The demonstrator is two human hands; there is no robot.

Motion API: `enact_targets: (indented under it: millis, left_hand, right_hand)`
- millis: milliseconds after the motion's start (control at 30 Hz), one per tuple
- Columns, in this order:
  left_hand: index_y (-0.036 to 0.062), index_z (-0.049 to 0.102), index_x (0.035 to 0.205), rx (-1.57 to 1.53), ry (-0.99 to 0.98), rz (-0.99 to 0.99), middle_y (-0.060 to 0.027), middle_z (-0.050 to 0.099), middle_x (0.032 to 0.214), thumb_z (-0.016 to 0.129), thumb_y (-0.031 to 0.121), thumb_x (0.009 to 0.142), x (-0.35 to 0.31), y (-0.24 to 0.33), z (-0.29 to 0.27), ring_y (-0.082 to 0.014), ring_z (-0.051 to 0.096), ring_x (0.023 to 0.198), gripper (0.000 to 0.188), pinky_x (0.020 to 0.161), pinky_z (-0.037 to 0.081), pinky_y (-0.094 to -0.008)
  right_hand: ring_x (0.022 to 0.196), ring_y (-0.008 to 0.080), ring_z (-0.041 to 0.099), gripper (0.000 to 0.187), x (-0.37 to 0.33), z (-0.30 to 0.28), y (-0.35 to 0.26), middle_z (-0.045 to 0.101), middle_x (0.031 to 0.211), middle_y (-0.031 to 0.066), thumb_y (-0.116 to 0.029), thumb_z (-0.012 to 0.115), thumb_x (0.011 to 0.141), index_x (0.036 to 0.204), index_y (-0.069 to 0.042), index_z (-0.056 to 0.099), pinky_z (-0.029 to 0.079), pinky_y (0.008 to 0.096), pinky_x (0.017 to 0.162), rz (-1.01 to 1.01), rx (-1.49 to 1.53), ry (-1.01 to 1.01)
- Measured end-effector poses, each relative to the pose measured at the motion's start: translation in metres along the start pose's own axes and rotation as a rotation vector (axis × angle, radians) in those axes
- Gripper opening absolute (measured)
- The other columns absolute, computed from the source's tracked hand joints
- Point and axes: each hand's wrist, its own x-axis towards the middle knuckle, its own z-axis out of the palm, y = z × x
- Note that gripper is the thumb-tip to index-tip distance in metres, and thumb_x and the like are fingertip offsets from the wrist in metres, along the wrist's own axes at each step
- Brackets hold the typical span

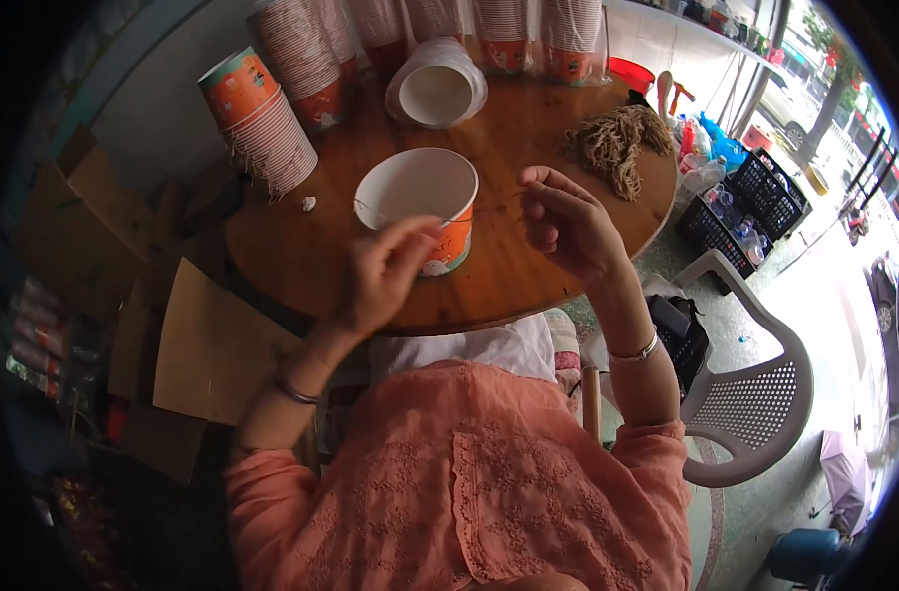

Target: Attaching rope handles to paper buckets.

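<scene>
An orange paper bucket (456, 243) with a white inside stands upright on the round wooden table, in front of me. My left hand (388, 268) is at its near left side, partly covering it, with thumb and fingers pinched together. To the right of the bucket, my right hand (573, 222) is raised with its fingertips closed in a pinch. A thin brown string (484, 209) runs across the front of the bucket between my two hands. Its ends are hard to make out. A tangled bundle of similar beige strings (622, 143) lies at the table's right.
A tilted stack of buckets (262, 123) with strings hanging from it stands at left. Plastic-wrapped bucket stacks (509, 39) line the back, near a wrapped stack lying down (437, 96). Right of the table are black crates (745, 212) and a plastic chair (755, 394); cardboard boxes (213, 345) sit left.
</scene>
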Motion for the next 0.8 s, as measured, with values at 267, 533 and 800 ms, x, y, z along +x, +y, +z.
enact_targets:
  millis: [267, 533, 800]
  left_hand:
    - [-0.0012, 0.061, 0.098, -0.836, -0.125, -0.577, -0.0086, 0.066, 0.082, 0.036, 0.043, 0.103, -0.001, 0.01, 0.048, -0.0126, 0.064, 0.068, 0.051, 0.063, 0.052, -0.0255]
    - [0.0013, 0.055, 0.086, 0.349, 0.175, 0.211, -0.015, 0.059, 0.073, 0.059, 0.018, 0.095, 0.006, 0.011, 0.047, -0.0289, 0.062, 0.063, 0.019, 0.053, 0.046, -0.0364]
    - [0.0011, 0.055, 0.085, 0.246, -0.05, 0.113, -0.0084, 0.057, 0.066, 0.055, 0.017, 0.097, 0.015, 0.022, 0.027, -0.0147, 0.055, 0.055, 0.02, 0.05, 0.043, -0.0289]
  right_hand:
    - [0.053, 0.0089, 0.05, 0.013, 0.002, 0.012, 0.018, 0.056, 0.075, 0.0021, -0.011, 0.052, 0.097, 0.106, -0.004, 0.058, 0.041, 0.0202, 0.048, 0.033, 0.114, -0.108]
    - [0.053, 0.009, 0.05, 0.011, -0.005, 0.0, 0.043, 0.056, 0.075, 0.0014, -0.011, 0.053, 0.096, 0.103, -0.005, 0.058, 0.041, 0.0201, 0.048, 0.002, 0.149, 0.017]
    - [0.059, 0.01, 0.057, 0.013, -0.006, 0.003, 0.055, 0.061, 0.082, 0.0026, -0.007, 0.057, 0.093, 0.106, -0.004, 0.057, 0.046, 0.0238, 0.053, -0.236, -0.104, 0.42]
